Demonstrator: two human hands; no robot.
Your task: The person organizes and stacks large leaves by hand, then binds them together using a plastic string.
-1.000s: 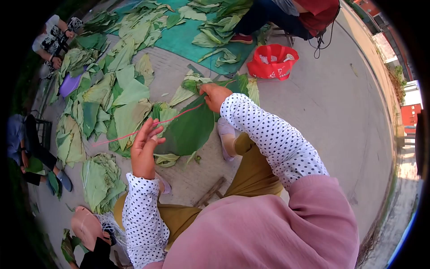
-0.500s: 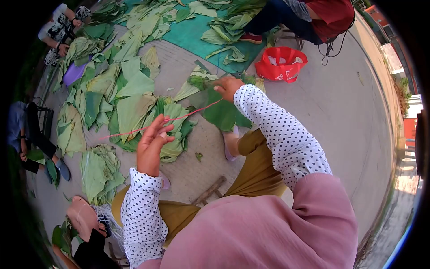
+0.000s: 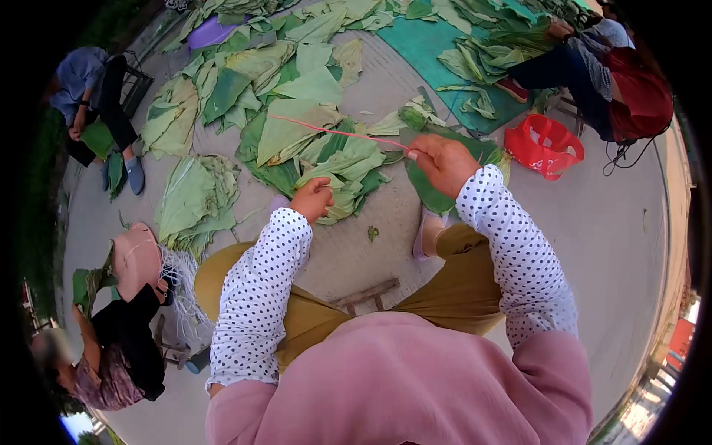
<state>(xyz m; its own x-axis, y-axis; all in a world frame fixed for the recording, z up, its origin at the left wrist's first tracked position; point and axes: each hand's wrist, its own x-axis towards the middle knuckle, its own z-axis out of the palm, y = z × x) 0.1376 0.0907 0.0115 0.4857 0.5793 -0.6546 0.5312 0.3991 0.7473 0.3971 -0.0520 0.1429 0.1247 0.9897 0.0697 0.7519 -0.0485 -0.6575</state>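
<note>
My right hand point(image 3: 445, 163) is closed on one end of a thin pink string point(image 3: 337, 132), pinched between thumb and fingers. The string stretches leftward over a pile of large green leaves point(image 3: 345, 174); its far end hangs free. Below the string is my left hand point(image 3: 313, 199), its fingers curled in, apart from the string and with nothing visible in them. Beneath my right hand, a dark green leaf point(image 3: 430, 185) lies by my foot, partly hidden by the hand and sleeve.
A leaf stack point(image 3: 199, 194) lies at left, near white strings point(image 3: 185, 285). A red bag point(image 3: 545, 144) stands at right beside a green mat point(image 3: 423, 63). Seated people point(image 3: 96, 104) are at left, lower left and upper right. A purple basin point(image 3: 211, 33) is at the back.
My view has turned, shifting the scene rightward. My left hand's spread fingers have curled in, and it now sits lower, away from the string. My right hand still holds the string.
</note>
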